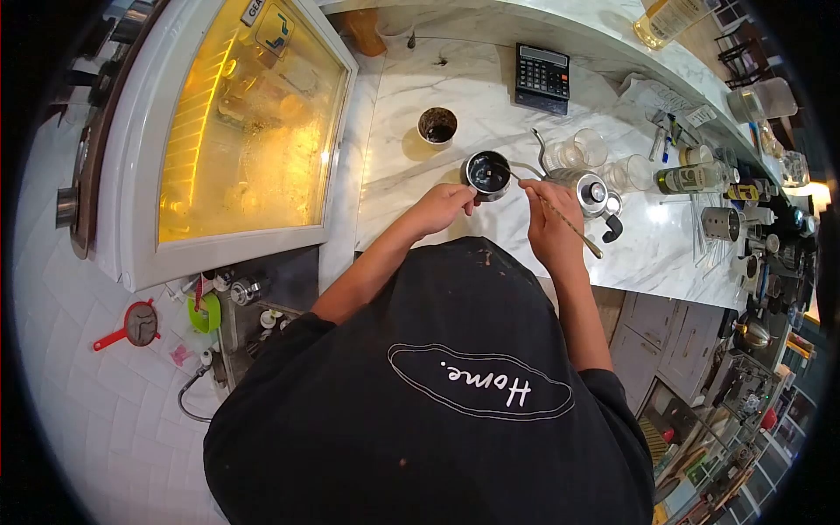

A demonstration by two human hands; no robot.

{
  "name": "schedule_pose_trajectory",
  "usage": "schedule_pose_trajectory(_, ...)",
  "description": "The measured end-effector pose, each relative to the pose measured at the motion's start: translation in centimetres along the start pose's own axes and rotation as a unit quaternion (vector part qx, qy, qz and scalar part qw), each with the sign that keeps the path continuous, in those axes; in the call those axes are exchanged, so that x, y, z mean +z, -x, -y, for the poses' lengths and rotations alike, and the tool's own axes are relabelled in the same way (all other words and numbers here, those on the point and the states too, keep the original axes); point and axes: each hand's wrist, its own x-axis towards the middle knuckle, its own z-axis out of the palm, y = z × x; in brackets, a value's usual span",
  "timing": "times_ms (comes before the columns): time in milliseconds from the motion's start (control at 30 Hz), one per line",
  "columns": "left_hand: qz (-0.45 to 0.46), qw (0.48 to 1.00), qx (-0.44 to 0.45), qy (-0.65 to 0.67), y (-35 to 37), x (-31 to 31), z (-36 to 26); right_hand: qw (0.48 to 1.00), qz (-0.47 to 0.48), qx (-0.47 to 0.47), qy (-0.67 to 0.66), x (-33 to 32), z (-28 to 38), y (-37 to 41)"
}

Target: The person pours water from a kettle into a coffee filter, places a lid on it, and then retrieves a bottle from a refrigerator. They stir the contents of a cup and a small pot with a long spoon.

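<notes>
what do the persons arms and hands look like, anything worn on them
The left hand and right hand are bare, with no gloves. Both forearms are uncovered up to the short sleeves of a black t-shirt, which has small pale specks and a white "Home." inside a white oval. No watch or ring can be made out.

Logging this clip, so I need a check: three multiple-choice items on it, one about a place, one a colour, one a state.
1. Where is the calculator? A. on the marble counter B. on the floor C. inside the lit cabinet
2. What colour is the shirt? A. white B. black C. red
3. What is the right hand doing? A. lying flat, empty B. holding a thin stick C. lifting the kettle
1 A: it lies on the marble beyond the small cup. 2 B: black with white lettering. 3 B: it is closed on the stick, whose tip reaches the small cup held by the left hand.
</notes>
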Motion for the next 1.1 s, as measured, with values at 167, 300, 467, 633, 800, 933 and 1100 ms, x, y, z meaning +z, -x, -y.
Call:
schedule_pose_trajectory(167, -0.003, 1.0, -0.006, 0.01, -0.1, -0.1, 0.0, 0.999, 0.011, -0.044, -0.01, 0.8, 0.5, 0.1)
schedule_pose_trajectory(300, 0.0, 1.0, -0.002, 0.006, 0.0, -0.1, 0.2, 0.999, 0.005, -0.032, 0.007, 0.6, 0.5, -0.5)
schedule_pose_trajectory(467, 0.001, 1.0, 0.005, 0.009, 0.0, 0.0, 0.2, 1.0, 0.005, -0.021, 0.004, -0.4, 0.0, 0.2)
schedule_pose_trajectory(633, 0.008, 1.0, 0.008, 0.02, -0.3, -0.2, 0.6, 0.999, 0.019, -0.04, -0.024, 0.3, 0.9, -0.1)
schedule_pose_trajectory(800, 0.011, 1.0, 0.014, 0.019, 0.2, -0.2, -0.2, 1.0, 0.019, -0.022, -0.01, 0.8, -0.3, -0.4)
schedule_pose_trajectory(933, 0.014, 0.999, 0.031, 0.007, -0.1, -0.3, 0.4, 1.0, 0.008, -0.009, -0.006, 0.5, -0.2, 0.1)
schedule_pose_trajectory(1100, 0.006, 1.0, 0.021, 0.005, -0.3, -0.3, 0.6, 1.0, 0.005, -0.03, -0.004, 0.8, 0.3, 0.5)
